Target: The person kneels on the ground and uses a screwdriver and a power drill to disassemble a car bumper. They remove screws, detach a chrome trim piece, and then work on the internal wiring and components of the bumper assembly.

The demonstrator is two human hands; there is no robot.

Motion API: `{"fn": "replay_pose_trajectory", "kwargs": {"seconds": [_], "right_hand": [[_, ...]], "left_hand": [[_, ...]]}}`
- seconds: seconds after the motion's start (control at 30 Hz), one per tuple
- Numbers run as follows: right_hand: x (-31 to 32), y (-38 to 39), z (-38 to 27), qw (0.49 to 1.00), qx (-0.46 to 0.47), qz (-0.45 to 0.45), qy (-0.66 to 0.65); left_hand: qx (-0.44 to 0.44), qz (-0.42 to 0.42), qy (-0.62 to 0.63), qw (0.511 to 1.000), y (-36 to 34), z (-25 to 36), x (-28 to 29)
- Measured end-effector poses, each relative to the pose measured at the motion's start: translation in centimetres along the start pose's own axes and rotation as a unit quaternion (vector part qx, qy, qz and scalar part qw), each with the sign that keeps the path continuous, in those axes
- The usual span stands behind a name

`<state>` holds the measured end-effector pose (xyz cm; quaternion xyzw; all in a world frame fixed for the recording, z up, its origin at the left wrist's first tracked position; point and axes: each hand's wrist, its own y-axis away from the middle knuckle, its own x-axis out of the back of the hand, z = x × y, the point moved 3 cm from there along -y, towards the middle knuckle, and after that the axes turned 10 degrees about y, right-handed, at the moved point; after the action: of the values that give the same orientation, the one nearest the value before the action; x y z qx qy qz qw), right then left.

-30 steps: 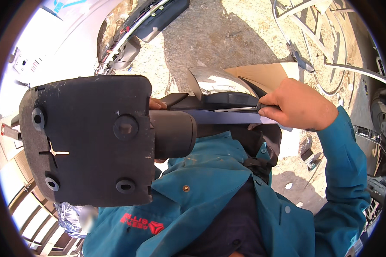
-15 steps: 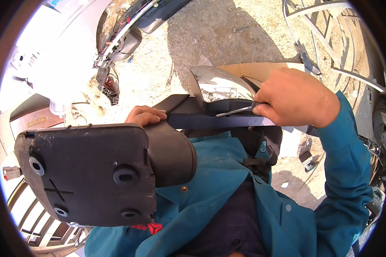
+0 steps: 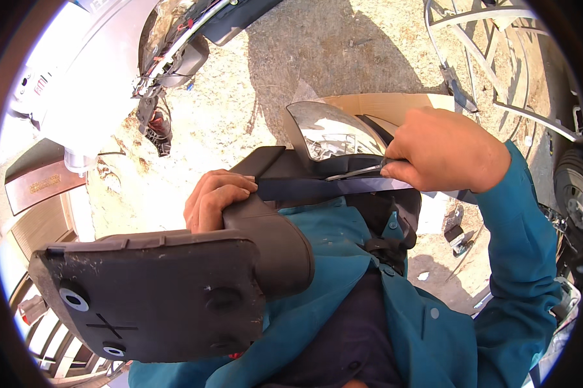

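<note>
A large black plastic mirror assembly [image 3: 143,291] lies across me, its broad base with round washered holes and an X-shaped mark at the lower left. Its curved mirror glass [image 3: 339,136] faces up at the far end, reflecting the surroundings. My left hand [image 3: 217,198] is closed round the edge of the plastic where the arm meets the long housing. In my right hand [image 3: 443,152] is a thin metal tool like a screwdriver [image 3: 356,172], its handle hidden by my fingers. The tool's shaft lies along the gap below the glass, beside a shiny dark strip [image 3: 304,189].
A cardboard sheet [image 3: 395,101] lies behind the mirror on dusty ground [image 3: 343,45]. Metal tubing frames [image 3: 482,48] stand at the upper right. Wired vehicle parts [image 3: 168,71] lie at the upper left, beside a white panel [image 3: 91,64]. A wheel [image 3: 571,181] shows at the right edge.
The broad base has shifted down and right and tilted. More of my left hand now shows. My right hand and the tool have barely moved.
</note>
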<state>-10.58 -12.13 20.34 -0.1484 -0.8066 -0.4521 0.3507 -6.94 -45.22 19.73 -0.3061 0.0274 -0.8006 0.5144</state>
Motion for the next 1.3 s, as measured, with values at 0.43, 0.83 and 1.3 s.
{"fn": "replay_pose_trajectory", "kwargs": {"seconds": [0.43,0.83,1.3], "right_hand": [[-0.2,0.0,-1.3,0.998,-0.022,0.032,0.042],[-2.9,3.0,-6.0,0.992,-0.098,0.044,0.061],[-4.7,4.3,-9.1,0.981,-0.181,0.037,0.052]], "left_hand": [[-0.03,-0.022,-0.023,0.999,0.2,0.3,0.3],[-0.04,-0.033,0.004,0.999,1.2,-0.3,0.7],[-0.04,-0.024,-0.005,0.999,1.7,0.0,0.7]]}}
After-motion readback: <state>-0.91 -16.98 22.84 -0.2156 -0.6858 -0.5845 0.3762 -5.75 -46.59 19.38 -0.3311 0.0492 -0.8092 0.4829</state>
